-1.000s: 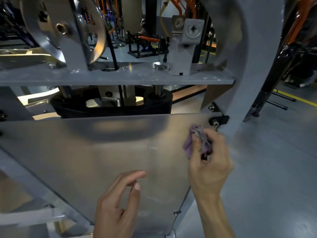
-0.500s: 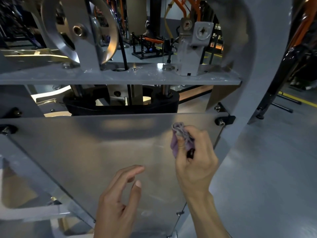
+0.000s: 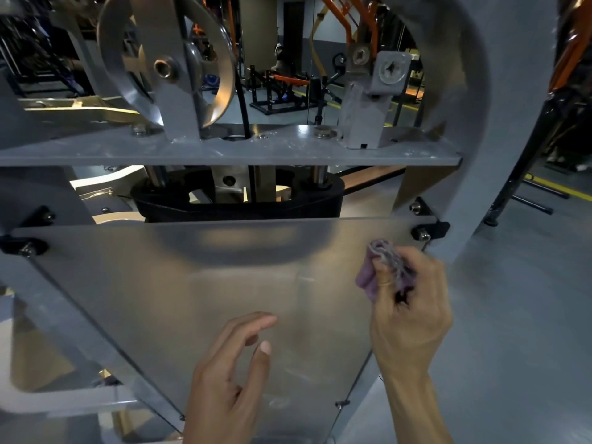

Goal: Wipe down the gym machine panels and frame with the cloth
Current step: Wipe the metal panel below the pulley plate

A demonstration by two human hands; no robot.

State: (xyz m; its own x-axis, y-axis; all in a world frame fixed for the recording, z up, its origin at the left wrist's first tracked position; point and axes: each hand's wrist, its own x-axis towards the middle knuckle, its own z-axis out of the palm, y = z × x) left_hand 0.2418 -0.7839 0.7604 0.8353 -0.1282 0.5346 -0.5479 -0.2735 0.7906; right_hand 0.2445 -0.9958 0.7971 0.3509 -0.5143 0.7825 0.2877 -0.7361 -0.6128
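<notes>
Right hand [image 3: 411, 310] at right of centre gripped a small bunched purple cloth [image 3: 373, 277], fingers curled round it, thumb pinning the wad from the front. Cloth pressed against the large translucent grey panel [image 3: 179, 283] of the machine, near the panel's upper right corner, just below and left of a black corner bracket with a silver bolt [image 3: 427, 231].

Left hand [image 3: 224, 379] at bottom centre of the frame, holding nothing; fingers loosely bent, forefinger reaching toward the panel, thumb raised. Whether the fingertips touched the panel could not be told.

A matching black bracket with a bolt [image 3: 24, 246] sat at the panel's upper left corner. Above the panel, a black weight plate [image 3: 237, 200] showed behind its top edge, and over that a flat grey steel shelf [image 3: 224, 152] ran across the frame. On the shelf, upper left, a large polished metal pulley wheel [image 3: 163, 64] stood in a grey bracket. A broad curved grey frame member [image 3: 464, 123] arched down the upper right. Orange and black gym equipment [image 3: 282, 88] stood in the dim background, top centre
</notes>
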